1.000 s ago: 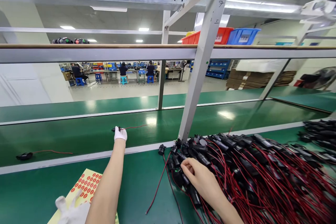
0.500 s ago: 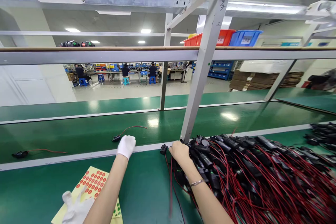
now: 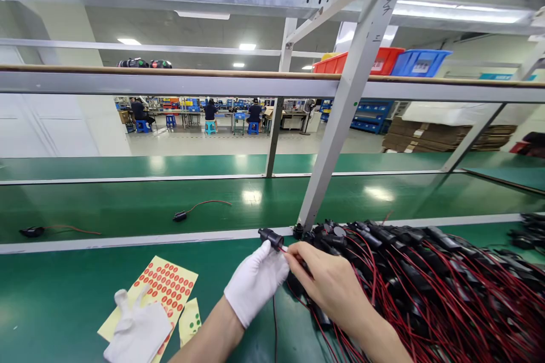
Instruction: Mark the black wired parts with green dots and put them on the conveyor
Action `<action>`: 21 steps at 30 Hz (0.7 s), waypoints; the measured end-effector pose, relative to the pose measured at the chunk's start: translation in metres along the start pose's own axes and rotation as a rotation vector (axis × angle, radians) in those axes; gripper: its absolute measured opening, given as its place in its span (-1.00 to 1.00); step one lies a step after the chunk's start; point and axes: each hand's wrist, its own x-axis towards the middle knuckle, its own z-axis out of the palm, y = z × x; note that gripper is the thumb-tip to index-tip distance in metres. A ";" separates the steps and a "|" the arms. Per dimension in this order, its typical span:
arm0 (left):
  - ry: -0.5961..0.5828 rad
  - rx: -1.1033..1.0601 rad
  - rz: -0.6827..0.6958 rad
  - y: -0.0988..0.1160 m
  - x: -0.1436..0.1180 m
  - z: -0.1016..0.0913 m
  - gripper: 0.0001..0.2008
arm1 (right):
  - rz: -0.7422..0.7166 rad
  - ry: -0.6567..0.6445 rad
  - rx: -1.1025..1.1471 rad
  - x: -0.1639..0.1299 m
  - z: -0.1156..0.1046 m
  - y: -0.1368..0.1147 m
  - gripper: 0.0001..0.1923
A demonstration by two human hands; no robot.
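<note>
My left hand (image 3: pixel 255 281), in a white glove, and my bare right hand (image 3: pixel 326 281) meet over the green bench and together hold a small black connector (image 3: pixel 271 236) with a red wire. The connector sticks up just above both hands' fingertips. Right of my hands lies a large heap of black connectors with red wires (image 3: pixel 417 278). A placed connector with its red lead (image 3: pixel 181 215) rests on the green conveyor belt beyond the white strip.
A yellow sheet of red round stickers (image 3: pixel 164 286) lies at lower left with a spare white glove (image 3: pixel 138 332) on it. Another wired connector (image 3: pixel 32 231) sits far left on the belt. A slanted metal post (image 3: pixel 340 125) rises from the bench edge. People sit at distant tables.
My left hand drew back from the belt, leaving a connector there, and came to my right hand. My right hand lifted one connector out of the heap.
</note>
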 end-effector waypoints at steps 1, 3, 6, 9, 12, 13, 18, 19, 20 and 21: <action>-0.016 0.007 0.022 -0.002 -0.004 0.003 -0.86 | 0.023 0.031 0.022 -0.005 -0.001 -0.003 -0.68; -0.058 0.051 0.063 -0.004 -0.011 0.008 -0.77 | 0.104 0.085 0.113 -0.013 -0.001 -0.009 -0.66; -0.143 0.204 0.126 -0.001 -0.020 0.013 -0.59 | 0.263 0.114 0.356 -0.021 -0.001 -0.012 -0.62; -0.203 0.553 0.247 0.009 -0.025 0.016 -0.58 | 0.371 0.021 0.595 -0.025 0.000 -0.012 -0.53; -0.239 0.747 0.338 0.015 -0.025 0.016 -0.55 | 0.420 -0.138 0.817 -0.026 0.004 -0.011 -0.44; -0.260 0.723 0.330 0.015 -0.025 0.015 -0.51 | 0.437 -0.186 0.893 -0.026 0.006 -0.011 -0.42; -0.342 0.406 0.052 0.014 -0.021 0.004 -0.44 | 0.491 -0.303 1.168 -0.033 0.011 -0.017 -0.39; -0.346 0.356 -0.008 0.015 -0.020 0.002 -0.44 | 0.490 -0.293 1.180 -0.034 0.011 -0.020 -0.39; -0.345 0.316 -0.053 0.014 -0.020 0.000 -0.45 | 0.489 -0.275 1.186 -0.036 0.010 -0.023 -0.39; -0.336 0.286 -0.085 0.014 -0.019 -0.002 -0.46 | 0.494 -0.254 1.188 -0.038 0.009 -0.026 -0.39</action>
